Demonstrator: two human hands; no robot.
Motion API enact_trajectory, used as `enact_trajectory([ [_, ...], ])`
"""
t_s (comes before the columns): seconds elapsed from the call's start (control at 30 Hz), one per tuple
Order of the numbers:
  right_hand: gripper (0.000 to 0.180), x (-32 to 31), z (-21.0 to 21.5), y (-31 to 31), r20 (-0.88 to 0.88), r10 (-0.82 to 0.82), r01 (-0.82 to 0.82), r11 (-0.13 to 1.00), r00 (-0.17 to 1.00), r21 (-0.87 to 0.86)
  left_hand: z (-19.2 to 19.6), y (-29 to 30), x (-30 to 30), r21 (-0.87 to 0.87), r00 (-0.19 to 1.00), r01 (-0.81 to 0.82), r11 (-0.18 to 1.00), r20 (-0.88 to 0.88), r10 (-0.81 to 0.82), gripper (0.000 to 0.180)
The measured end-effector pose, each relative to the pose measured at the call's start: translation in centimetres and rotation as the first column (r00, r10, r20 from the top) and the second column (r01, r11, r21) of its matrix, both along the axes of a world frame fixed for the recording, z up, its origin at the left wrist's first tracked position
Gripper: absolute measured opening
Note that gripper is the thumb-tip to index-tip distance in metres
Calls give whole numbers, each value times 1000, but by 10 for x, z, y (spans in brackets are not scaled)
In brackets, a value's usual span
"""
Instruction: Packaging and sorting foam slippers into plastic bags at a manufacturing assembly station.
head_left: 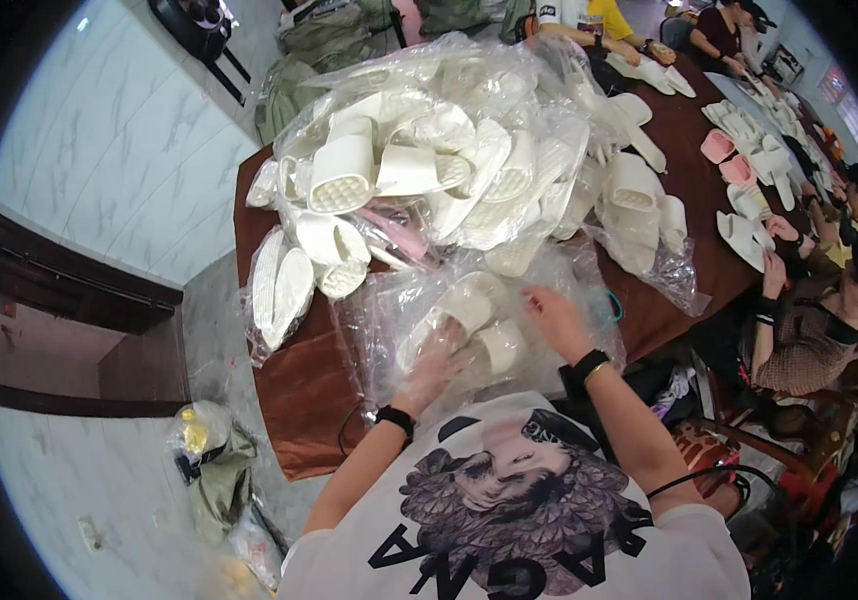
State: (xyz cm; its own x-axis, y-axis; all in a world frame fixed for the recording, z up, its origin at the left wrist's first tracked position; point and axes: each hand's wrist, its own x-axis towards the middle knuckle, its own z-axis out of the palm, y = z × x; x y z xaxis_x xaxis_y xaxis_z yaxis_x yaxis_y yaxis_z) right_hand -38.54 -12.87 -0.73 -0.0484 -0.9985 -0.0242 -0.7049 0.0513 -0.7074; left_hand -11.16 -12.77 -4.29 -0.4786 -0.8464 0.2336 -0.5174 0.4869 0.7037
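- Left hand [431,372]: blurred, laid at the near end of the pair, fingers loosely spread; whether they grip shoe or film, cannot tell
- Right hand [555,318]: raised just right of the pair, fingers drawn in narrow; whether a fold of film is pinched between them, cannot tell
- Pair [471,304]: two off-white slippers, on the table's near side between the hands, film about them; broad smooth straps, rounded soles
- Handling, as judged: light, soft and springy, moulded foam or the like, hard to break; best taken by the strap or the sole's side edges
- Film [377,322]: clear, thin, creased, glossy; likely slippery, clinging and easily torn, best pinched at the rim
- Wristbands: black, one on the left wrist [396,419], one on the right [586,368]
- Heap [439,165]: many off-white slippers just beyond the pair, loosely piled, much of it under clear plastic; some footbeds dimpled
- Pink slipper [401,234]: at the heap's near edge
- Wrapped pair [284,285]: off-white, ribbed sole showing, at the table's left edge
- Cloth [294,405]: brown, slightly sheened, covering the table
- Co-worker's hands [777,262]: far right, at off-white slippers [744,240]
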Motion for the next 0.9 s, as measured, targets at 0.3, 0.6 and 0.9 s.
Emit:
enact_trajectory([
  [0.3,32,-4,-21,8,-43,-177,162,955,983,-248,-1,-7,-14,310,996,-3,951,-81,30,20],
  [0.6,29,-7,-7,10,-10,-308,292,911,951,-291,72,10,43,339,976,-214,916,36,215,21],
  [0.9,25,9,-11,5,64,-224,233,940,973,-249,-13,8,10,163,921,97,982,360,-150,53],
])
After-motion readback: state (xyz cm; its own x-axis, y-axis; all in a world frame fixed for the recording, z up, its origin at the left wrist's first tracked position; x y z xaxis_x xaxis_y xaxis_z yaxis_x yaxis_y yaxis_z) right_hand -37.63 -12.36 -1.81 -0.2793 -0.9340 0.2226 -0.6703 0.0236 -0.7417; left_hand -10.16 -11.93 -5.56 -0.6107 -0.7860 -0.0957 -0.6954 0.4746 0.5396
